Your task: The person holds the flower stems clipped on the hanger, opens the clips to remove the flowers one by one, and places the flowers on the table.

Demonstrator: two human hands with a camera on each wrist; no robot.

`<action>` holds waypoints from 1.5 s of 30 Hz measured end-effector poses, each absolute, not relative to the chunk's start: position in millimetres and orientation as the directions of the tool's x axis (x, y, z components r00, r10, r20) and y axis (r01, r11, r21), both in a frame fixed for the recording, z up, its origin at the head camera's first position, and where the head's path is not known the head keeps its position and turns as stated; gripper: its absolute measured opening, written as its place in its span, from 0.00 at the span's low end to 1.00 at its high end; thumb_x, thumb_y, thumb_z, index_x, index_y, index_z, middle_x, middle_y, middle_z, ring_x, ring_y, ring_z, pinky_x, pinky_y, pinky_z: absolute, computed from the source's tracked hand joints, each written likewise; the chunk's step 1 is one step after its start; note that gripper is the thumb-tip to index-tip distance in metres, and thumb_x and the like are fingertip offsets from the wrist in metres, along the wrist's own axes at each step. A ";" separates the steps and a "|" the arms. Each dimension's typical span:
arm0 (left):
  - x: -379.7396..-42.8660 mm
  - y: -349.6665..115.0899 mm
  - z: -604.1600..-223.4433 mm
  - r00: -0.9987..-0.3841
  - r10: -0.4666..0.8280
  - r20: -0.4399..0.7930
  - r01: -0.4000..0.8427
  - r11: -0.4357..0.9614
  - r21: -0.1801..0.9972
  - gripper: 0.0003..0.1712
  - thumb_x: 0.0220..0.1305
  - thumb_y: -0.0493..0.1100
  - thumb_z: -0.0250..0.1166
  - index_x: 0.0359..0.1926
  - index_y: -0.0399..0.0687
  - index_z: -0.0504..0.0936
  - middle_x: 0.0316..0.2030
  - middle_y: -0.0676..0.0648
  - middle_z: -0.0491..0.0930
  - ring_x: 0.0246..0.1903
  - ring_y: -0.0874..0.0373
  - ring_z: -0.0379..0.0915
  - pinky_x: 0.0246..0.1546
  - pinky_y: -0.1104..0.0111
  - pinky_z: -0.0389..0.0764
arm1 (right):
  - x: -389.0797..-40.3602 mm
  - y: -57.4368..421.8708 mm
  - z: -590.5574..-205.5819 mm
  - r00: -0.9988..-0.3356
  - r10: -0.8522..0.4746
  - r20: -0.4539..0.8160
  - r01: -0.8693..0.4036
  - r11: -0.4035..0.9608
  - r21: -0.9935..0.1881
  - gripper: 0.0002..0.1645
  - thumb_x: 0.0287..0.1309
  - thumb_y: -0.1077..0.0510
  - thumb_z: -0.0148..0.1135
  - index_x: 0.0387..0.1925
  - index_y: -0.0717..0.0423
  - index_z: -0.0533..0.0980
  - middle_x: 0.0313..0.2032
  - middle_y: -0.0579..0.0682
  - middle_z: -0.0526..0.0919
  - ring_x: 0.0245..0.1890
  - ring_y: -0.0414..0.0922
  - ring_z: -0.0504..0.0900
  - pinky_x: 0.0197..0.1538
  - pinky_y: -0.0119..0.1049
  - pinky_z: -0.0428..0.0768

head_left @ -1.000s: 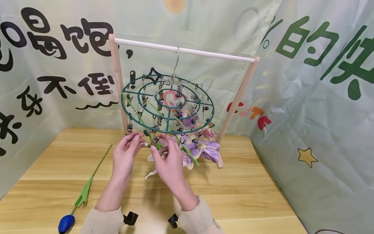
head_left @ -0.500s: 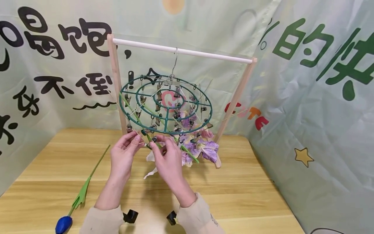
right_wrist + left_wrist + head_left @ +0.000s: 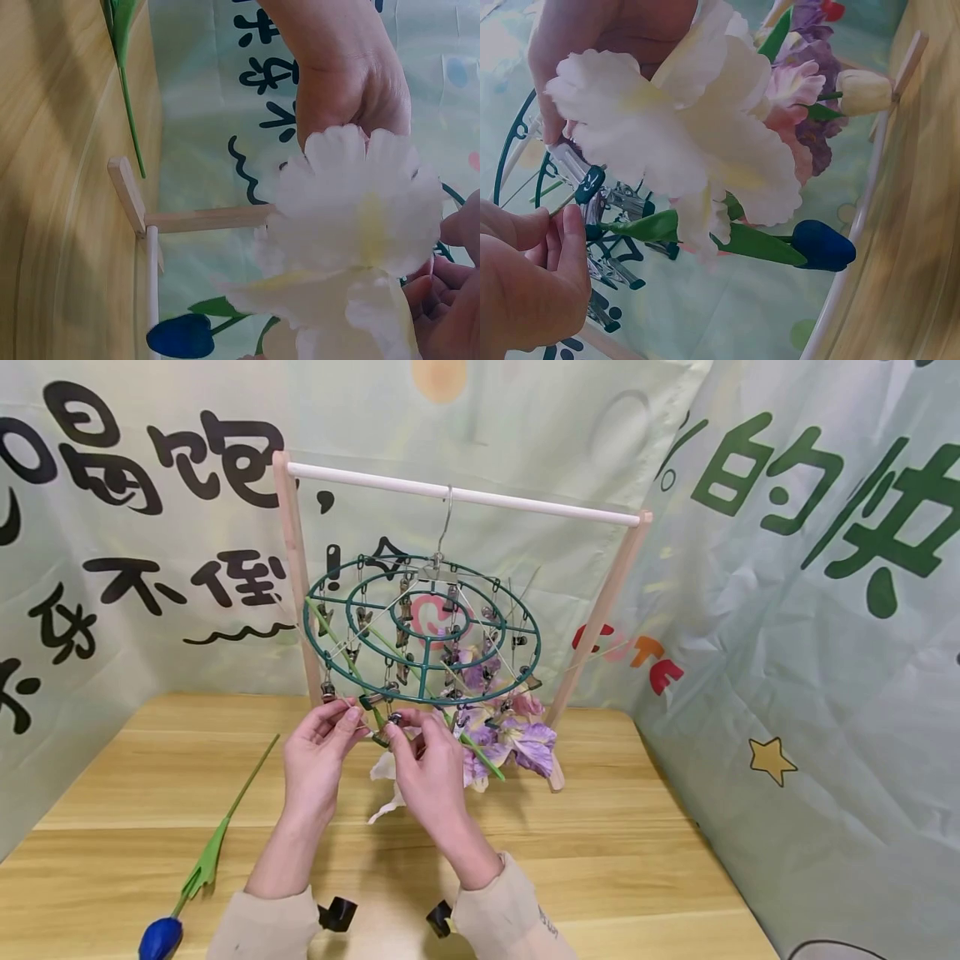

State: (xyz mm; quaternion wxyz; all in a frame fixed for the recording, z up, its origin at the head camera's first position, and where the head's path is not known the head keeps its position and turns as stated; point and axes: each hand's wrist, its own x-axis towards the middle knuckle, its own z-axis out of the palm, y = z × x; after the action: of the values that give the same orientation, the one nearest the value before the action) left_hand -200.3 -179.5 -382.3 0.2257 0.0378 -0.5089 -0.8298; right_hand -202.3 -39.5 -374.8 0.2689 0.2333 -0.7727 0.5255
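My left hand (image 3: 322, 756) pinches a thin stem (image 3: 561, 205) between thumb and fingers, just below the front of the round green hanger (image 3: 423, 681). My right hand (image 3: 433, 768) pinches a small metal clip (image 3: 570, 165) of that hanger, beside the stem. Below the hands hangs a large white artificial flower (image 3: 682, 127), which covers much of both wrist views. A blue tulip (image 3: 823, 246) and a cream tulip (image 3: 866, 92) hang upside down among the clips. Purple flowers (image 3: 531, 747) hang at the hanger's right. Whether the clip grips the stem is unclear.
A frame with wooden legs (image 3: 600, 618) and a white rod (image 3: 525, 503) bears the hanger by its hook. Another blue tulip (image 3: 160, 938) lies on the wooden table (image 3: 615, 860) at the left. Printed cloth (image 3: 795, 652) stands behind and beside the table.
The head view has shifted slightly, so the whole scene sits a little further left. Both hands keep nearly the same pose at the clip and stem.
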 end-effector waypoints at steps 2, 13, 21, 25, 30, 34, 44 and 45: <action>-200.8 -179.3 -382.5 -0.894 -0.414 0.170 0.338 -0.377 0.862 0.10 0.71 0.29 0.64 0.50 0.28 0.80 0.43 0.47 0.84 0.40 0.59 0.84 0.48 0.68 0.87 | -202.5 -39.7 -374.4 -0.751 -0.076 0.656 -0.638 0.337 -0.692 0.12 0.70 0.58 0.66 0.49 0.61 0.83 0.40 0.51 0.86 0.22 0.36 0.74 0.23 0.25 0.72; -200.6 -179.4 -383.2 -0.896 -0.411 0.169 0.338 -0.382 0.860 0.06 0.70 0.29 0.65 0.46 0.35 0.83 0.40 0.49 0.84 0.40 0.58 0.85 0.46 0.68 0.88 | -204.5 -39.9 -376.3 -0.763 -0.061 0.643 -0.622 0.337 -0.707 0.11 0.69 0.60 0.67 0.49 0.61 0.83 0.39 0.51 0.85 0.23 0.36 0.75 0.25 0.27 0.75; -200.6 -179.6 -382.1 -0.897 -0.409 0.166 0.335 -0.384 0.860 0.06 0.70 0.29 0.65 0.45 0.38 0.83 0.40 0.50 0.84 0.40 0.58 0.84 0.46 0.67 0.88 | -206.1 -40.5 -377.3 -0.763 -0.051 0.644 -0.625 0.314 -0.715 0.10 0.68 0.60 0.67 0.48 0.60 0.83 0.38 0.50 0.85 0.23 0.36 0.74 0.25 0.26 0.76; -200.3 -179.5 -381.4 -0.900 -0.408 0.154 0.324 -0.389 0.862 0.06 0.70 0.28 0.65 0.45 0.39 0.84 0.41 0.50 0.84 0.39 0.60 0.84 0.46 0.67 0.88 | -206.7 -40.8 -377.8 -0.767 -0.039 0.640 -0.618 0.311 -0.722 0.10 0.69 0.60 0.67 0.48 0.60 0.83 0.38 0.50 0.85 0.23 0.36 0.74 0.25 0.26 0.76; -199.9 -179.8 -381.2 -0.902 -0.404 0.153 0.319 -0.383 0.867 0.07 0.71 0.29 0.64 0.48 0.33 0.82 0.42 0.49 0.84 0.38 0.62 0.84 0.47 0.67 0.88 | -205.9 -41.5 -377.3 -0.772 -0.028 0.635 -0.611 0.306 -0.730 0.10 0.69 0.60 0.67 0.48 0.60 0.83 0.38 0.51 0.85 0.23 0.36 0.75 0.25 0.27 0.76; -200.3 -179.9 -381.6 -0.901 -0.398 0.171 0.333 -0.384 0.861 0.05 0.70 0.28 0.65 0.46 0.32 0.82 0.41 0.49 0.85 0.38 0.60 0.85 0.46 0.67 0.88 | -205.4 -42.4 -376.9 -0.775 -0.010 0.632 -0.605 0.302 -0.737 0.09 0.69 0.60 0.66 0.47 0.60 0.83 0.38 0.51 0.86 0.23 0.36 0.74 0.25 0.27 0.75; -201.2 -180.4 -382.4 -0.901 -0.391 0.186 0.341 -0.375 0.862 0.05 0.70 0.27 0.63 0.41 0.37 0.83 0.39 0.52 0.85 0.37 0.62 0.85 0.44 0.69 0.88 | -208.8 -44.0 -376.9 -0.761 0.036 0.647 -0.608 0.305 -0.733 0.07 0.70 0.59 0.66 0.44 0.60 0.84 0.36 0.52 0.85 0.22 0.35 0.70 0.24 0.27 0.70; -201.1 -180.6 -382.6 -0.902 -0.389 0.186 0.339 -0.374 0.863 0.05 0.70 0.27 0.63 0.41 0.36 0.83 0.39 0.52 0.85 0.37 0.63 0.85 0.44 0.69 0.88 | -209.2 -44.0 -376.9 -0.760 0.039 0.649 -0.610 0.304 -0.732 0.07 0.70 0.59 0.66 0.44 0.60 0.84 0.36 0.52 0.85 0.22 0.35 0.70 0.24 0.27 0.69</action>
State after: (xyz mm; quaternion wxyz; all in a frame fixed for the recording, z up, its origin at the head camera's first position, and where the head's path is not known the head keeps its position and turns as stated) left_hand -201.1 -180.6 -382.6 0.2199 0.0242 -0.5146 -0.8284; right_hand -209.2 -44.0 -376.9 0.2903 0.1896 -0.7534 0.5587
